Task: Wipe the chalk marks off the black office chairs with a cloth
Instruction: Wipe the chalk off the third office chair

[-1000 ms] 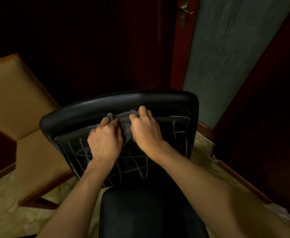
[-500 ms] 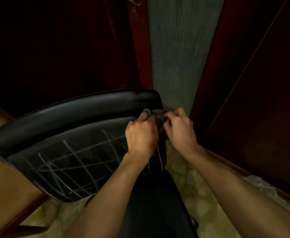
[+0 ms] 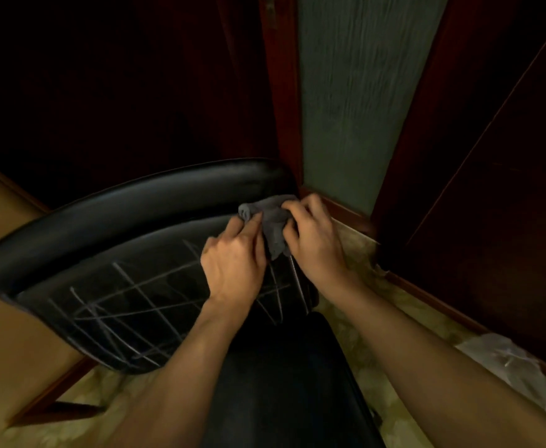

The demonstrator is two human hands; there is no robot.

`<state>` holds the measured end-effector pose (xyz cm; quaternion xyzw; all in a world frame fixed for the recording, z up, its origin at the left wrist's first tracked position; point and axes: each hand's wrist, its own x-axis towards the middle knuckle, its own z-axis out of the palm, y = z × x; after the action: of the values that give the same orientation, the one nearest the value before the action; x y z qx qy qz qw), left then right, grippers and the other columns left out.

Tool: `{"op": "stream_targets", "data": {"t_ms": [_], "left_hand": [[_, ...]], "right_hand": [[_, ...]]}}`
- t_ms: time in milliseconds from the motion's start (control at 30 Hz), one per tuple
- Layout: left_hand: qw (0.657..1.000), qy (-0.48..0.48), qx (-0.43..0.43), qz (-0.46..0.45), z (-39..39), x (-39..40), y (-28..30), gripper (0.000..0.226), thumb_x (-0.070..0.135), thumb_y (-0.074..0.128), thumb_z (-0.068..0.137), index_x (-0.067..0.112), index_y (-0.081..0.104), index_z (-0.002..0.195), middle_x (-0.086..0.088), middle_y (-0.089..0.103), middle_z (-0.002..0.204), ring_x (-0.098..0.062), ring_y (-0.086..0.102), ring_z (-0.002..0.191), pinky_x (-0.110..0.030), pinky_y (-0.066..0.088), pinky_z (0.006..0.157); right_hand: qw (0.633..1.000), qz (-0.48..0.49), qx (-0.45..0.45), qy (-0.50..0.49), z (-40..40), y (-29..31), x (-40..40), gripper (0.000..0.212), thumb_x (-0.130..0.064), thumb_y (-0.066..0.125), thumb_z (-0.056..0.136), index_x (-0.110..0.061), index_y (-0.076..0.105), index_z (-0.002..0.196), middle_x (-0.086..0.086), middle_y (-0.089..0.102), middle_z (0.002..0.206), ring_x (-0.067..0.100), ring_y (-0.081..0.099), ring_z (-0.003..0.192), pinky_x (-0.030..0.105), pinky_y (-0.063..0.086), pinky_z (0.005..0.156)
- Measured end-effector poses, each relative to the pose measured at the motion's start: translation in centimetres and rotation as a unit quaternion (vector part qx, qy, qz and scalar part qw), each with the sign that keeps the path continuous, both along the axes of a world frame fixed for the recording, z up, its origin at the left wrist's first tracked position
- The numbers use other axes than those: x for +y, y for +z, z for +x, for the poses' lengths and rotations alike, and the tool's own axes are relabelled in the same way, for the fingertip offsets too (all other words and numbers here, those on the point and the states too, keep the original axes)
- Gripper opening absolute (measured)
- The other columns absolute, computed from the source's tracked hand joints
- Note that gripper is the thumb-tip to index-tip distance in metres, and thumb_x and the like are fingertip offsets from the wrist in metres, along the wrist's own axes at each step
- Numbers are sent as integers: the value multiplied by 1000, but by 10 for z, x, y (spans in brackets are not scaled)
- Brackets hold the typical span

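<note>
A black office chair stands before me, its backrest point(image 3: 129, 221) crossed by white chalk marks point(image 3: 129, 305) in a net of lines. Its black seat point(image 3: 284, 383) lies below, between my forearms. A small grey cloth point(image 3: 273, 221) is bunched at the backrest's upper right corner. My left hand point(image 3: 236, 263) pinches the cloth's left end and rests on the backrest. My right hand point(image 3: 313, 240) grips the cloth's right side at the backrest's edge. Part of the cloth is hidden under my fingers.
A dark red door frame point(image 3: 284, 92) and a grey-green wall panel point(image 3: 355, 92) rise behind the chair. Dark wood panelling point(image 3: 491, 189) closes the right. A tan padded chair point(image 3: 16, 350) stands left. Crumpled clear plastic point(image 3: 507, 360) lies on the patterned floor point(image 3: 378, 302).
Both hands with the cloth have moved from the middle of the backrest's top to its upper right corner. The view swung right, so the chair now sits further left.
</note>
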<state>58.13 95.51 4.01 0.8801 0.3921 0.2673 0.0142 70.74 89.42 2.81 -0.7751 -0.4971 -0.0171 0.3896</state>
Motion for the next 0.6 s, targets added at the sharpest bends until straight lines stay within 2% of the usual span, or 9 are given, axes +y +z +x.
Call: {"op": "stream_targets", "data": {"t_ms": [100, 167, 267, 333, 400, 500, 600], "left_hand": [[1000, -12, -15, 16, 3, 5, 13, 18, 13, 66, 89, 10, 73, 106, -8, 64, 86, -33, 61, 59, -39, 51, 60], [999, 5, -27, 26, 4, 11, 25, 15, 14, 65, 90, 11, 73, 103, -9, 63, 86, -36, 61, 60, -39, 49, 58], [996, 59, -61, 23, -8, 20, 33, 18, 14, 64, 92, 13, 74, 108, -10, 63, 88, -39, 61, 64, -38, 47, 59], [995, 70, -63, 22, -18, 24, 27, 19, 13, 64, 92, 12, 74, 108, -10, 63, 87, -39, 62, 64, -38, 46, 58], [997, 60, -50, 14, -20, 22, 15, 19, 12, 64, 91, 11, 74, 107, -12, 64, 88, -40, 62, 64, -38, 47, 58], [999, 30, -40, -10, -8, 11, 4, 26, 18, 58, 90, 14, 74, 111, -11, 66, 92, -40, 63, 65, -40, 50, 58], [1000, -26, -15, -3, 3, 3, 12, 23, 18, 60, 91, 14, 75, 108, -8, 68, 91, -36, 64, 65, -37, 50, 59]], "right_hand": [[999, -20, -26, 6, 5, 15, 2, 21, -2, 64, 83, -3, 67, 103, 17, 53, 98, 35, 59, 82, 46, 54, 65], [999, 7, -36, 11, 4, 23, 8, 20, -1, 64, 82, -2, 68, 102, 17, 53, 96, 34, 59, 79, 44, 53, 64], [998, 39, -54, 22, -12, 27, 25, 25, -1, 65, 80, -2, 69, 104, 17, 55, 97, 36, 60, 83, 40, 53, 67], [998, 9, -57, 37, -24, 24, 33, 24, -2, 68, 77, -1, 69, 102, 19, 56, 96, 38, 60, 86, 38, 52, 64], [997, -14, -55, 44, -24, 17, 35, 24, -3, 69, 75, 0, 69, 99, 20, 56, 96, 41, 60, 86, 40, 53, 61], [999, 9, -28, 24, -7, 3, 23, 23, -8, 61, 76, -3, 69, 97, 18, 56, 95, 38, 60, 85, 41, 55, 68], [1000, 15, -2, 7, 7, -2, 2, 25, -13, 55, 80, -5, 69, 100, 16, 55, 96, 34, 61, 83, 44, 54, 71]]}}
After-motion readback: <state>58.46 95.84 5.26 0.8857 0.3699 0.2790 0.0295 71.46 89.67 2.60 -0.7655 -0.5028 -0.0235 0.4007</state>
